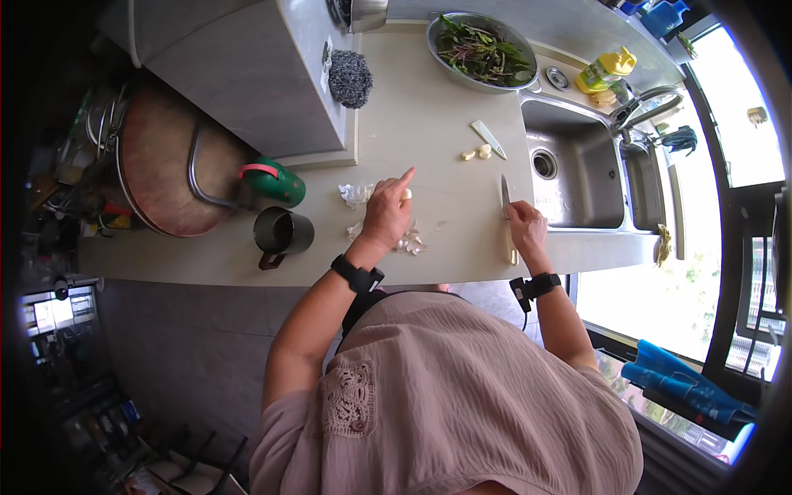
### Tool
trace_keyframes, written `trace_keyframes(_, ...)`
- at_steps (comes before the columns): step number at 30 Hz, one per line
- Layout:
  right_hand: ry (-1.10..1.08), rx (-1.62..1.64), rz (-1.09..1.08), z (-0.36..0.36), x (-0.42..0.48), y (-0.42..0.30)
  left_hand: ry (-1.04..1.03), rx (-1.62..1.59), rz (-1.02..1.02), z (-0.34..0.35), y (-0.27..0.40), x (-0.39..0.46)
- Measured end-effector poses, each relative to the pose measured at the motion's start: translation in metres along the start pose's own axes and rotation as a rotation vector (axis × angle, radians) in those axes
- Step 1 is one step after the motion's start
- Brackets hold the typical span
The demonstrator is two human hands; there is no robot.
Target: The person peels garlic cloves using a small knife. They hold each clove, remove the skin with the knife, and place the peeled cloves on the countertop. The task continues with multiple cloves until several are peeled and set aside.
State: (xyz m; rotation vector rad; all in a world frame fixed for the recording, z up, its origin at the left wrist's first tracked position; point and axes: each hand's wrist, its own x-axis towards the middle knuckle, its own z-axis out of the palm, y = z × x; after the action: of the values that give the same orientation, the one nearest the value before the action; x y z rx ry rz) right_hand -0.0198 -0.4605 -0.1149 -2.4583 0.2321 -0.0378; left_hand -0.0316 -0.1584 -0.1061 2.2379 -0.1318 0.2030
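My left hand (388, 211) holds a pale garlic clove (406, 194) against its fingers, with the index finger stretched out over the counter. Under and beside this wrist lie garlic skins (411, 241) and a crumpled white piece (356, 195), paper or skin. At the right, my right hand (527, 224) has its fingers on a small knife (505, 190) with a pale handle; whether it grips the knife or only touches it is unclear. Peeled garlic cloves (484, 151) rest farther back, next to a white blade guard or second small blade (489, 139).
A metal colander of leafy greens (431, 48) stands at the back. The steel sink (572, 213) is on the right. A dark mug (297, 233) and a green bottle (281, 185) stand left. A grey scouring pad (351, 79) hangs on the wall corner above the counter (408, 74).
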Motion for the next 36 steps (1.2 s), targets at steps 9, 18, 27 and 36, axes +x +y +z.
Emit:
trace_keyframes(9,0.214,-0.254,-0.532,0.004,0.007,-0.011,0.09,0.139,0.093,0.024,-0.005,0.017)
trace_keyframes(18,-0.589,0.208,-0.572,0.078,-0.045,-0.096,0.187,0.076,-0.135,-0.009,-0.06,-0.043)
trace_keyframes(27,-0.282,0.106,-0.823,0.126,0.061,-0.17,0.33,0.233,-0.057,-0.045,-0.019,-0.083)
trace_keyframes(36,-0.361,-0.202,-0.923,0.144,0.054,-0.184,0.256,0.147,-0.108,-0.033,-0.048,-0.103)
